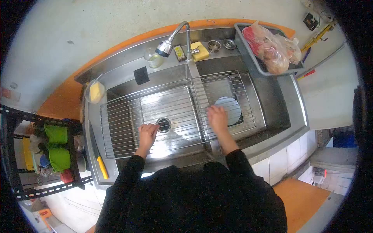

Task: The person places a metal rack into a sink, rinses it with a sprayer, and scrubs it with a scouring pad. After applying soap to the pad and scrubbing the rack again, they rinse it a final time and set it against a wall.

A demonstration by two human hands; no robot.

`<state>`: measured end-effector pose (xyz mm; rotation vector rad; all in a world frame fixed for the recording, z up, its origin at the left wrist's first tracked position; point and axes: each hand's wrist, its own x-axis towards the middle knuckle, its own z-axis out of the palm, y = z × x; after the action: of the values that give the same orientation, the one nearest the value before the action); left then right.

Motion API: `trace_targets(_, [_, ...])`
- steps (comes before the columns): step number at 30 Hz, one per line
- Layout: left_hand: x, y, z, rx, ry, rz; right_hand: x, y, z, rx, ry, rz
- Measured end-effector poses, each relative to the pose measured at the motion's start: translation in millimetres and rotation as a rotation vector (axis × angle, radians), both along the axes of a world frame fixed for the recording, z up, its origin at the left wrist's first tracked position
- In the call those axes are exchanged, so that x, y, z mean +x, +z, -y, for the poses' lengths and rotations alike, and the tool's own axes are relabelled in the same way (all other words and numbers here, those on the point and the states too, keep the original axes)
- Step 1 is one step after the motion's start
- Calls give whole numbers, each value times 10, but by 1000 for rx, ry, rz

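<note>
A steel double sink [272, 101] sits in an orange counter [62, 101] against a pale wall, seen from straight above. A wire rack [128, 112] lies across both basins, and both hands are on it. The left hand [147, 134] rests on the rack over the left basin, just beside the drain [164, 125], with its fingers curled down onto the wires; whether they close round a wire cannot be told. The right hand [217, 118] lies on the rack near the divider between the basins, fingers pointing away from the person, and its grip on the wires cannot be told either. Just beside that hand, a white plate [231, 108] sits under the rack in the right basin. Both arms are in black sleeves [124, 174]. The tap [175, 40] bends over the left basin from the back ledge, where a yellow sponge [201, 51], two small metal bowls [214, 46] and a glass [154, 60] stand. A black pad [141, 75] lies at the back of the left basin. At the right rear, a grey tub [243, 40] holds plastic bags [272, 48]. A yellow-handled knife [101, 166] lies on the sink's left edge, near a shelf with green cups [56, 147].
</note>
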<state>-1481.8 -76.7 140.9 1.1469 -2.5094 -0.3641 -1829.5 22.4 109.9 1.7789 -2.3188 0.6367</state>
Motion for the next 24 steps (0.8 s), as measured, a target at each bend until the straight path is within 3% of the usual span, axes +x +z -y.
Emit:
trace_targets(1, [74, -1, 22, -13, 4, -19, -143, -105, -46, -16, -20, -26])
trace_targets(3, [213, -31, 34, -29, 12, -67, -626, 237, -157, 397, -260, -89])
trace_targets(5, [206, 58, 18, -33, 27, -80, -1253, 174, -328, 346, -441, -75])
trace_targets(8, [137, 37, 56, -33, 31, -61, -1604, 266, -436, 169, -220, -116])
trace_targets(10, [-81, 306, -29, 36, 87, -75, -1387, -77, -289, 187, -237, 26])
trace_targets(12, [-98, 254, -26, 95, 126, -85, -675, -349, -166, 4, 23, -69])
trace_targets(15, [10, 117, -49, 65, 136, -156, -125, 344, -102, 85, 51, 121])
trace_targets(17, [38, 49, 39, 47, 134, -190, -635, 184, -153, 56, 15, 11])
trace_targets(19, [48, -3, 32, 110, 148, -176, -1183, 21, -337, 110, -319, 2])
trace_targets(21, [24, 137, 3, 117, 144, -186, -1491, 195, -482, -130, -333, 74])
trace_targets(24, [-10, 132, -14, 94, 152, -188, -1324, 314, -307, -423, -410, 246])
